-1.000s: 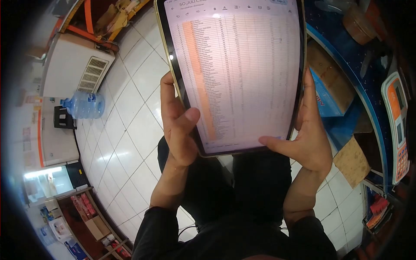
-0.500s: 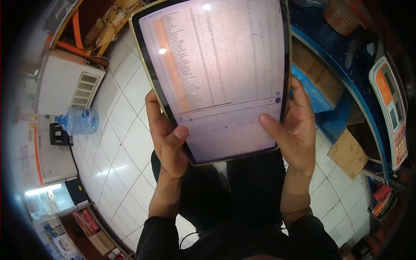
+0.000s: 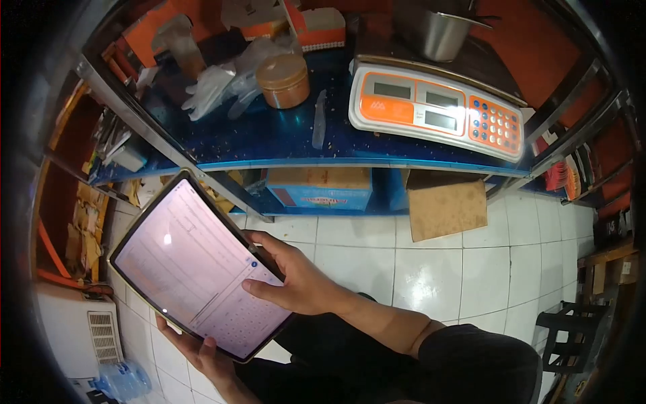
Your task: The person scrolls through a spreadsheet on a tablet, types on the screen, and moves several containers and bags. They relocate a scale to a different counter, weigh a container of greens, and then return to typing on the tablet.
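A tablet (image 3: 188, 259) in a gold-edged case lies slanted across the lower left of the head view. Its lit screen shows a spreadsheet-like list with a keyboard below it. My right hand (image 3: 296, 276) is closed round the tablet's right edge, thumb over the keyboard area. At the lower edge my left hand (image 3: 205, 353) grips the other side, its thumb on the border and its fingers partly hidden behind the case.
Ahead stands a blue-topped counter (image 3: 269, 148) with a weighing scale (image 3: 437, 111), a metal container (image 3: 441, 34), a lidded jar (image 3: 282, 81) and a clear plastic bag (image 3: 215, 87). Below are a blue box (image 3: 323, 192) and brown cardboard (image 3: 447, 210). A water bottle (image 3: 124, 379) lies lower left.
The view has swung right, so the counter and scale now fill the upper part. The tablet appears lower left and more tilted, with both hands still holding it.
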Demonstrator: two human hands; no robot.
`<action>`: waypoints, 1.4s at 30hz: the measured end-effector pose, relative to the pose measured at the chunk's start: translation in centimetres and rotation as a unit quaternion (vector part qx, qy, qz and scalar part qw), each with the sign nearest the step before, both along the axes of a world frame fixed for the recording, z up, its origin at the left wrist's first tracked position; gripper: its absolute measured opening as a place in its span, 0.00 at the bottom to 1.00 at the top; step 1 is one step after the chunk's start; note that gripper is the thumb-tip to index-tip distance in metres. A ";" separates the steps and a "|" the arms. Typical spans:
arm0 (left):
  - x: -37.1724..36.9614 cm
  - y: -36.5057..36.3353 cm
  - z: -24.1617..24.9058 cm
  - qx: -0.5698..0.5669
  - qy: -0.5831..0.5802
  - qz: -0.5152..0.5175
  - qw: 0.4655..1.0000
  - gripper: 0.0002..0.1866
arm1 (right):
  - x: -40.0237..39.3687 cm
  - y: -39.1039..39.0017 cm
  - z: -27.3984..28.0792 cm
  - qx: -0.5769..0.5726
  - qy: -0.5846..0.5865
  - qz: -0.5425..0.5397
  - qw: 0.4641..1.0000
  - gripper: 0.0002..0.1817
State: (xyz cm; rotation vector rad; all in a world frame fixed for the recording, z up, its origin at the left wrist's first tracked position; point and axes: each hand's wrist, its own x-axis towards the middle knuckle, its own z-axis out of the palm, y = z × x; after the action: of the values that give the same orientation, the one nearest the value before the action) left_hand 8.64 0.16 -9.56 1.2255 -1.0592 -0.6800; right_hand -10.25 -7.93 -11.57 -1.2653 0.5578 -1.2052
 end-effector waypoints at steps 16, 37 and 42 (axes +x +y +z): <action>-0.7 -0.4 0.9 -0.030 -0.072 -0.100 0.992 0.52 | -0.6 1.0 -0.5 -0.008 -0.023 -0.002 1.000 0.42; 0.4 0.6 0.3 -0.025 -0.091 -0.046 0.995 0.52 | 2.1 1.5 1.0 -0.046 0.033 -0.050 0.997 0.46; -0.1 0.5 0.2 -0.079 -0.123 -0.045 0.988 0.52 | 2.7 1.8 1.3 -0.072 0.134 -0.111 0.982 0.55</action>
State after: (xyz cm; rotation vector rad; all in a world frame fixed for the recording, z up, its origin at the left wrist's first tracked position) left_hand 8.51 0.62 -9.40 1.1480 -1.3536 -0.5102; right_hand -7.53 -6.18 -10.26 -1.5330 0.8384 -1.2842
